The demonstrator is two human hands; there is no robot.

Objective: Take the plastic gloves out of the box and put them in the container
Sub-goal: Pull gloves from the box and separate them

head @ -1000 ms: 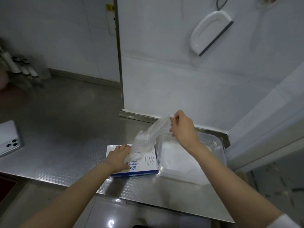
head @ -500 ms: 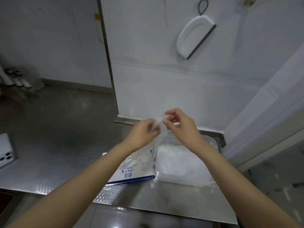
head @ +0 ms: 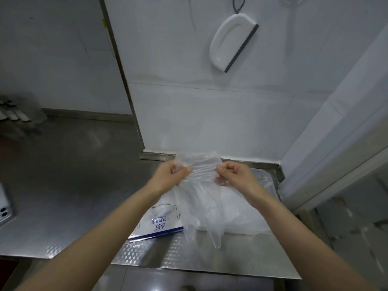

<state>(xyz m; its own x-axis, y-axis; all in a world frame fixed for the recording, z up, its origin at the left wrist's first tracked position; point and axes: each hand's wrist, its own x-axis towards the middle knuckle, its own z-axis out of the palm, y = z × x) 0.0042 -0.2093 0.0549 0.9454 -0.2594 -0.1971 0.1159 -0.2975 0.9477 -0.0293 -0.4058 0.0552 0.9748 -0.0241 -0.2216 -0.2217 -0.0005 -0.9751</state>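
Observation:
A clear plastic glove (head: 202,198) hangs spread out in the air, fingers pointing down. My left hand (head: 171,175) pinches its cuff on one side and my right hand (head: 235,175) pinches the other side, stretching the cuff between them. Below and behind the glove lies the white and blue glove box (head: 159,225) flat on the steel counter. The clear plastic container (head: 266,185) stands just right of the box, holding white contents, and the glove partly veils it.
The steel counter (head: 73,185) runs left; a phone (head: 4,208) lies at its left edge. A white squeegee (head: 233,42) hangs on the white wall behind. The counter's front edge is close below the box, and a wall corner closes the right side.
My left hand left the box and rose to take the glove's cuff beside my right hand. Both hands have since pulled apart, spreading the glove open above the box and container.

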